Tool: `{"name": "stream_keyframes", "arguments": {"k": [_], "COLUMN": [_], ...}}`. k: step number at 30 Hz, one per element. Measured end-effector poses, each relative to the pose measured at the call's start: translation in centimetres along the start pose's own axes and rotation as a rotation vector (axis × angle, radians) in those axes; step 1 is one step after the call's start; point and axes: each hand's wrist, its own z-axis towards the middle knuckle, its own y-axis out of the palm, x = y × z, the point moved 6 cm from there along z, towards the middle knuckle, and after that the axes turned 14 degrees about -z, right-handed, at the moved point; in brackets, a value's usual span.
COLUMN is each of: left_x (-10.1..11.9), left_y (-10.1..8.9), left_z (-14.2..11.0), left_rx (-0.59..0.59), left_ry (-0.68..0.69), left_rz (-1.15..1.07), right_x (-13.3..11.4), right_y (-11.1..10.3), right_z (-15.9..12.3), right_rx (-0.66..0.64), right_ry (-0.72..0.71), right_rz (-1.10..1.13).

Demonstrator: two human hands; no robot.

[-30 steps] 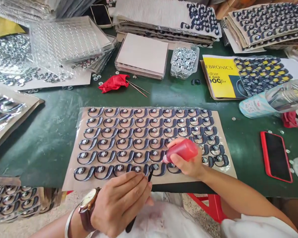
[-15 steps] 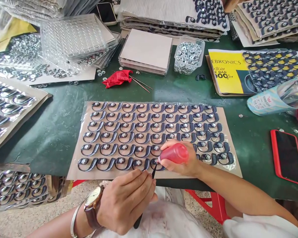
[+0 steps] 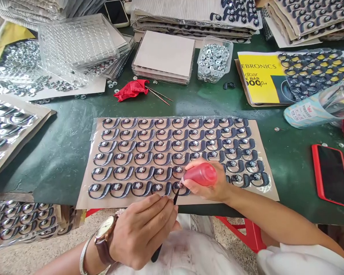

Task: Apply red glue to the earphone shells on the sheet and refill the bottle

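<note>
A tan card sheet [image 3: 83, 196] under clear film lies before me, bearing rows of dark curved pieces, each with a round head and a pale shiny centre. My left hand [image 3: 143, 231] grips a slim black tool [image 3: 176, 196], seemingly tweezers, whose pointed tip reaches a front-row piece [image 3: 177, 186]. In my right hand [image 3: 218, 189] is a red squeeze bottle [image 3: 203, 174], tilted so its pale nozzle comes down at that same piece. Whether nozzle and piece touch, I cannot tell. Part of the card's right middle is hidden behind the right hand.
Beyond the card are a clear tub of small metal discs [image 3: 213, 63], a stack of white-topped sheets [image 3: 163, 53], and metal tweezers [image 3: 160, 95] by a red cloth [image 3: 132, 90]. A red-cased phone [image 3: 332, 173] and a bottle in a blue wrap [image 3: 305, 111] lie at right.
The view has shifted slightly, so the table's things sit a little further left and up. Both hands keep their hold and stay at the same front-row piece.
</note>
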Motion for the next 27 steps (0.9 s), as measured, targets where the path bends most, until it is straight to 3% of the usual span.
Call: {"name": "stream_keyframes", "arguments": {"k": [27], "left_x": [-0.24], "left_y": [-0.35], "left_z": [0.19], "left_rx": [-0.011], "left_ry": [-0.023], "left_rz": [-0.002], "right_x": [0.98], "right_y": [0.05], "right_z": [0.04], "right_rx": [-0.052], "right_ry": [0.195], "right_rz": [-0.009]}}
